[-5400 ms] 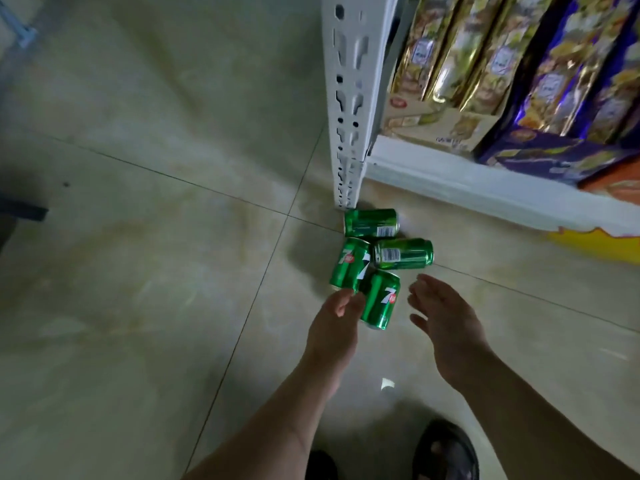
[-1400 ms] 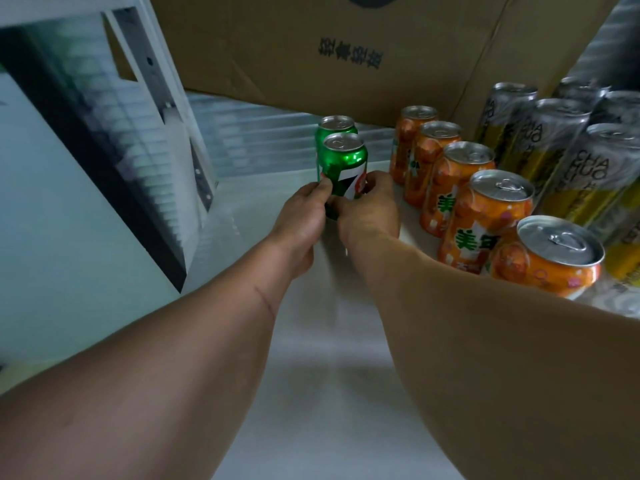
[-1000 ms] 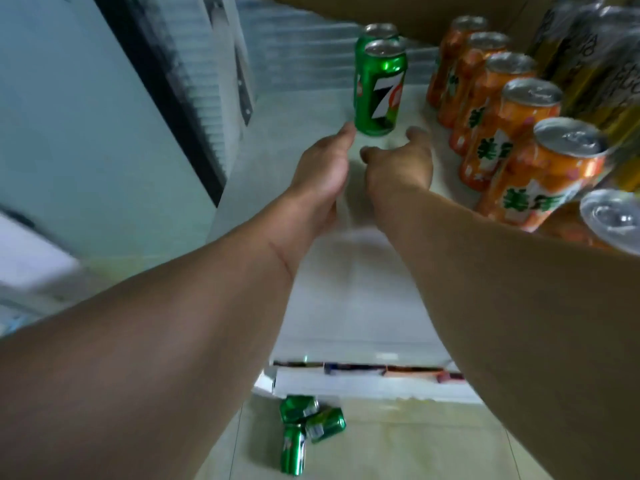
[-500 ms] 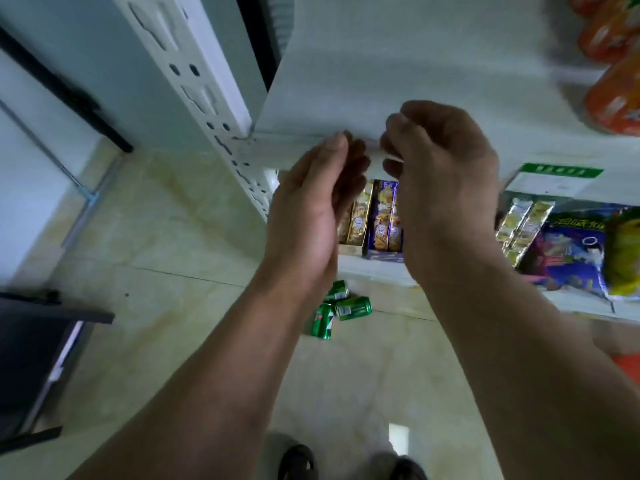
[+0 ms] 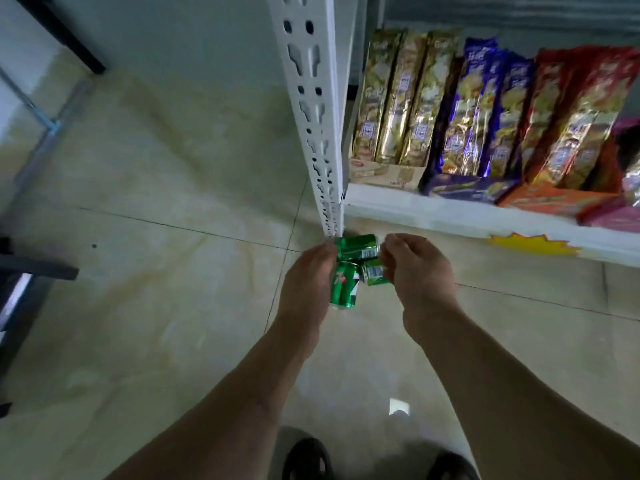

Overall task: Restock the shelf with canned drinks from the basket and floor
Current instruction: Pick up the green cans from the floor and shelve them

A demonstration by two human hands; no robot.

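Cans: three green cans lie on their sides on the tiled floor (image 5: 156, 306), bunched at the foot of the white slotted upright (image 5: 313, 109). Far can (image 5: 356, 247) lies crosswise just under the upright's base; near can (image 5: 343, 285) points toward the viewer; third can (image 5: 374, 273) is half hidden behind the right hand.
Left hand (image 5: 306, 285): above the cans' left side, fingers loosely curled downward, holding nothing; contact with the near can cannot be told.
Right hand (image 5: 415, 271): above the cans' right side, fingers curled inward, nothing seen in its grasp.
Shelf edge: bottom shelf lip (image 5: 467, 216) runs right from the upright, sitting low over the floor; snack packets (image 5: 485, 109) stand along it.
Open room: bare tile spreads left and toward the viewer; a dark frame (image 5: 31, 268) stands at the far left edge, well apart.
Feet: dark shoes (image 5: 306, 459) at the bottom edge.
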